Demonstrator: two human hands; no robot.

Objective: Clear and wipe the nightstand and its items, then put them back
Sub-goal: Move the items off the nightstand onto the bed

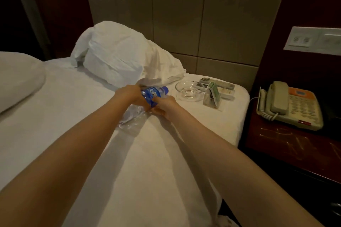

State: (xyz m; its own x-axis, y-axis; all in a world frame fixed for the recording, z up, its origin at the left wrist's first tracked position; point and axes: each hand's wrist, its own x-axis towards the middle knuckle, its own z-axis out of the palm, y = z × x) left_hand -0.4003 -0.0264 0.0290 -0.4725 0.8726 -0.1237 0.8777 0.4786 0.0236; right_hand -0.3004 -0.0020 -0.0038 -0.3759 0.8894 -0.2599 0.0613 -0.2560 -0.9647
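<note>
You've got the water bottle (154,94) gripped in both your left hand (129,95) and right hand (166,106), low over the bed (73,116), long axis angled right toward the nightstand (287,145), right hand nearer.

bottle (154,94) label blue w/ white lettering, sheet (73,116) and pillow (118,55) white, headboard (177,24) tan square panels, phone (288,106) beige w/ orange panel, nightstand (287,145) dark red-brown, pale streaks.
</note>
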